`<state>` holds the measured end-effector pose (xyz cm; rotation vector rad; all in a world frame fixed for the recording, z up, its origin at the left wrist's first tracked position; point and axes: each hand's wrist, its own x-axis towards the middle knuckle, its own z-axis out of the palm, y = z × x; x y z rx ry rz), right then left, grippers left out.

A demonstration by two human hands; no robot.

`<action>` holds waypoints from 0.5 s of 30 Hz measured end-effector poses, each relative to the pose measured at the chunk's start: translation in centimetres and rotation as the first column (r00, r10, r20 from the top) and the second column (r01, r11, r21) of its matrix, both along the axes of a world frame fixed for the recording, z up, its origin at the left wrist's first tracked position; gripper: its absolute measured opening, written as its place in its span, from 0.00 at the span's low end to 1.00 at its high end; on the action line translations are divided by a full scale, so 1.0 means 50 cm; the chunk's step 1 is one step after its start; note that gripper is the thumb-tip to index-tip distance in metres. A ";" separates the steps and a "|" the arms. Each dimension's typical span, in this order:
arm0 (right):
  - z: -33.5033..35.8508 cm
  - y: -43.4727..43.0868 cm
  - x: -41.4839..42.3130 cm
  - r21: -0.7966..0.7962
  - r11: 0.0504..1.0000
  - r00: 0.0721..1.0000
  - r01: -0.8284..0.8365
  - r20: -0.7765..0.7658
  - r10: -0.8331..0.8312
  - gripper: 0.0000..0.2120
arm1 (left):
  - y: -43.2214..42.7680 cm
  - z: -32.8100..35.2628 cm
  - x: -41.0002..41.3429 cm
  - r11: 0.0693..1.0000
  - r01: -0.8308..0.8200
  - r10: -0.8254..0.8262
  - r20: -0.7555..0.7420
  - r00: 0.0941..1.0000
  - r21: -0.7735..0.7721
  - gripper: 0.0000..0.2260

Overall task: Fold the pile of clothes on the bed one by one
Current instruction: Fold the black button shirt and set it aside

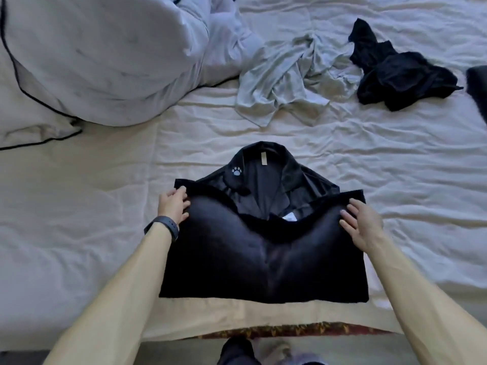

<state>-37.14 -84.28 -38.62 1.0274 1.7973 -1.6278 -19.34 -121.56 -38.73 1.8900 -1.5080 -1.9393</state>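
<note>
Shirt (263, 254), black, lies flat at the near edge of the bed (395, 164), its lower half doubled up toward the collar (259, 154); the left hand (172, 206) curls its fingers on the fold's left corner, seemingly to keep it square; the right hand (365, 223) rests nearly flat on the right corner, likely pressing it smooth; a grey garment (284, 80) and a dark garment (398, 77) lie crumpled toward the far right corner, not yet folded.

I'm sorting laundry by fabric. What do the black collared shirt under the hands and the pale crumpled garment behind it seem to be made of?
The black collared shirt: likely satin or a silky synthetic; broad soft sheen on its folded front. The pale crumpled garment: probably matte cotton jersey; dull surface, soft limp creases. Neither is certain by look alone.
</note>
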 end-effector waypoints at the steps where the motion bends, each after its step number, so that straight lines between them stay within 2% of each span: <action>1: -0.033 -0.011 -0.018 0.076 0.994 0.996 -0.084 0.003 0.084 0.19 | -0.016 -0.030 -0.020 0.990 0.131 -0.125 0.108 0.986 -0.055 0.20; 3: -0.078 -0.023 -0.032 0.342 0.901 0.959 -0.265 -0.005 0.284 0.26 | -0.039 -0.080 -0.042 0.883 0.419 -0.334 0.345 0.877 -0.211 0.22; 4: -0.089 -0.030 -0.037 0.462 0.824 0.925 -0.328 -0.019 0.379 0.25 | -0.046 -0.100 -0.051 0.796 0.534 -0.394 0.424 0.815 -0.285 0.22; 7: -0.124 -0.063 -0.064 0.704 0.589 0.745 -0.397 -0.128 0.655 0.18 | -0.053 -0.143 -0.099 0.531 0.726 -0.529 0.498 0.687 -0.437 0.21; 9: -0.148 -0.096 -0.099 0.753 0.482 0.586 -0.447 -0.160 0.794 0.18 | -0.049 -0.167 -0.147 0.363 0.804 -0.613 0.529 0.587 -0.471 0.22; 11: -0.175 -0.128 -0.138 0.749 0.367 0.446 -0.551 -0.108 0.889 0.21 | -0.040 -0.187 -0.196 0.229 0.858 -0.646 0.587 0.488 -0.460 0.23; 15: -0.230 -0.190 -0.214 0.765 0.123 0.239 -0.633 0.042 0.970 0.24 | -0.039 -0.224 -0.272 0.167 0.884 -0.665 0.612 0.428 -0.437 0.23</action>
